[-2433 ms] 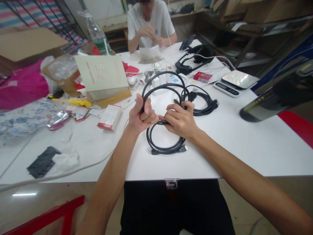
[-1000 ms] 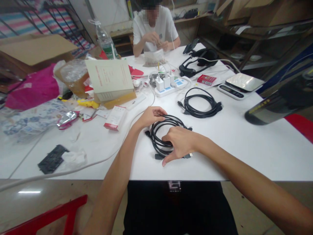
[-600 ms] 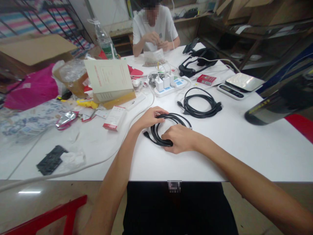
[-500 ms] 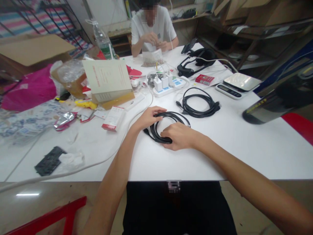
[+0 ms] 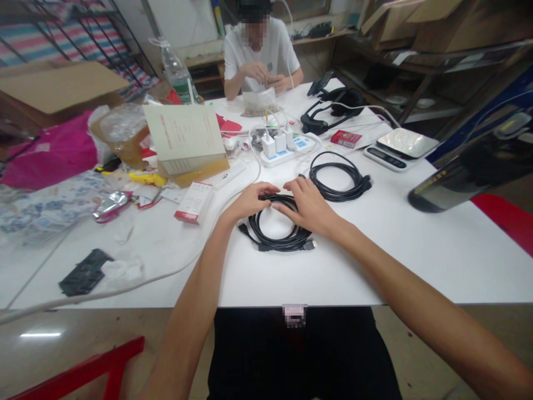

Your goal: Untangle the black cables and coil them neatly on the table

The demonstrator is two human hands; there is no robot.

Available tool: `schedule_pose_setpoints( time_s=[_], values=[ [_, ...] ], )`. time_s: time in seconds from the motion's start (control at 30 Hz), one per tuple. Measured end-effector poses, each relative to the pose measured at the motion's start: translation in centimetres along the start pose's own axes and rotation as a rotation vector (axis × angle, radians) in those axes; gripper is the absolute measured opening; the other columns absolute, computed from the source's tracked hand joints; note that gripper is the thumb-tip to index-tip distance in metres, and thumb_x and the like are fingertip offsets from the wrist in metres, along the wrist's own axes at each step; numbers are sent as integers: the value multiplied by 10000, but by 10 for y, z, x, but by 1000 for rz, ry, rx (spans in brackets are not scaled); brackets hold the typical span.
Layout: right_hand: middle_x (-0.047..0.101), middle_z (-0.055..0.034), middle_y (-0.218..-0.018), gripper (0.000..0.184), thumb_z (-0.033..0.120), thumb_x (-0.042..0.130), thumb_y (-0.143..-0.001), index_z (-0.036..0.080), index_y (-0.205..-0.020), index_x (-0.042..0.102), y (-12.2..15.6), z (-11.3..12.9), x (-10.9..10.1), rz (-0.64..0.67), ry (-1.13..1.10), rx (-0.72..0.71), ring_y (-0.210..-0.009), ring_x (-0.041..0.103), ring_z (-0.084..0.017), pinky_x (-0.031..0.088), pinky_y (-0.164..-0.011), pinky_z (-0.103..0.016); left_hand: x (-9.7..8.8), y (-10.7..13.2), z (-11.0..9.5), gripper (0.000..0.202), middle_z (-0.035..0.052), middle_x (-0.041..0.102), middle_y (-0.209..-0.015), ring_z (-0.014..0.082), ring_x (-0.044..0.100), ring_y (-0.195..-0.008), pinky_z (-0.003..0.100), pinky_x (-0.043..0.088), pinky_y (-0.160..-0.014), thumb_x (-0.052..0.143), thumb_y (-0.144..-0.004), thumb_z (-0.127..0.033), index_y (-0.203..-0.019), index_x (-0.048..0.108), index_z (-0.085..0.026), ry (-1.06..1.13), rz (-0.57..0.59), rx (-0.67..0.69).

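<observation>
A coiled black cable [image 5: 280, 244] lies on the white table in front of me, its connector ends showing at the lower right and the left side. My left hand [image 5: 252, 200] grips the upper left of the coil, thumb on the inner side and fingers at the far side. Across from it, my right hand [image 5: 310, 206] is curled over the upper right of the same coil, its thumb reaching inside the ring. Just behind my right hand rests a second coiled black cable [image 5: 339, 197], partly hidden by that hand.
Behind the coils stands a white power strip [image 5: 277, 160] with plugs. To the right are a digital scale [image 5: 387, 158] and a dark bottle [image 5: 441, 191]. A red-and-white box [image 5: 194, 203] sits left, a black plastic part [image 5: 85, 272] nearer. A person [image 5: 262, 61] sits opposite.
My right hand has shifted from the near side of the coil up to its far right side. The coil has turned, and a connector now shows at its near right. My left hand keeps its place.
</observation>
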State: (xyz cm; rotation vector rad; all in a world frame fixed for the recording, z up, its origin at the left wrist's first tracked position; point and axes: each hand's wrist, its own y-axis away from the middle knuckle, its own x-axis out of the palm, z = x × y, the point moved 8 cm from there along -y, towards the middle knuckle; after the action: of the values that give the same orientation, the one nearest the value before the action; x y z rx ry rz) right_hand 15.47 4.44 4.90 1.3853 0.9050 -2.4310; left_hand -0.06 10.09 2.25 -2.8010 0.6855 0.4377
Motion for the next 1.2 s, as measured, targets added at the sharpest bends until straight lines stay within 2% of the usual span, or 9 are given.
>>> schedule_pose_setpoints(
  time_s=[0.17, 0.37, 0.6, 0.7, 0.83, 0.93, 1.03, 1.1, 1.2],
  values=[
    [636, -156, -1204, 482, 599, 620, -1007, 161, -1204, 576, 1, -31, 23, -37, -282, 197, -1161, 587, -269, 503, -1059, -443, 13, -2, 0, 373, 150, 811, -1231, 292, 749, -1174, 448, 535, -1123, 845, -805, -244, -1165, 813, -149, 42, 20, 25],
    [649, -126, -1148, 546, 703, 651, -924, 202, -1120, 561, 0, -51, 28, -96, -547, 390, -1042, 646, -226, 588, -935, -409, 23, -4, -5, 310, 141, 814, -1206, 280, 747, -1143, 420, 547, -1075, 772, -894, -305, -1150, 798, -133, -37, 56, 63],
    [685, -107, -1098, 630, 813, 649, -888, 207, -1050, 591, 0, -45, 24, -92, -648, 400, -981, 663, -208, 598, -883, -380, 30, -3, -9, 275, 85, 794, -1004, 238, 706, -943, 346, 528, -872, 666, -980, -403, -990, 780, -152, -230, 23, 58],
    [699, -88, -1070, 617, 808, 613, -923, 202, -1033, 623, -2, -40, 10, -151, -610, 364, -949, 666, -188, 571, -853, -349, 34, -1, -11, 408, 78, 797, -969, 227, 695, -893, 331, 510, -821, 624, -1027, -515, -967, 801, -152, -199, 55, 41],
    [695, -67, -967, 583, 779, 532, -993, 203, -980, 624, -1, -45, -32, -383, -440, 318, -842, 621, -158, 520, -782, -322, 37, -1, -8, 596, 94, 799, -880, 212, 697, -832, 323, 508, -803, 593, -1032, -664, -934, 840, -131, -46, 99, -27],
    [653, -53, -869, 547, 725, 466, -1048, 208, -916, 583, 5, -52, -65, -592, -256, 282, -787, 575, -152, 495, -784, -334, 19, -6, 0, 621, 107, 779, -869, 179, 667, -800, 302, 506, -781, 657, -987, -703, -980, 840, -111, 144, -85, -20],
    [609, -49, -820, 536, 680, 392, -1086, 215, -872, 550, 13, -61, -89, -734, -96, 260, -769, 552, -160, 481, -792, -355, 0, -10, 18, 507, 76, 741, -887, 137, 628, -758, 265, 481, -706, 749, -964, -621, -1064, 801, -127, 435, -259, -45],
    [610, -59, -811, 547, 659, 324, -1108, 219, -870, 544, 18, -68, -100, -794, -37, 264, -771, 558, -174, 477, -800, -371, -6, -13, 29, 424, 57, 723, -894, 121, 623, -743, 248, 468, -675, 774, -973, -539, -1113, 764, -139, 618, -317, -85],
    [642, -100, -838, 559, 633, 264, -1125, 228, -863, 545, 20, -79, -106, -804, 9, 281, -784, 564, -194, 470, -811, -389, -10, -14, 33, 356, 54, 729, -914, 111, 630, -733, 239, 468, -664, 763, -1001, -458, -1182, 719, -155, 721, -346, -105]
  ],
)
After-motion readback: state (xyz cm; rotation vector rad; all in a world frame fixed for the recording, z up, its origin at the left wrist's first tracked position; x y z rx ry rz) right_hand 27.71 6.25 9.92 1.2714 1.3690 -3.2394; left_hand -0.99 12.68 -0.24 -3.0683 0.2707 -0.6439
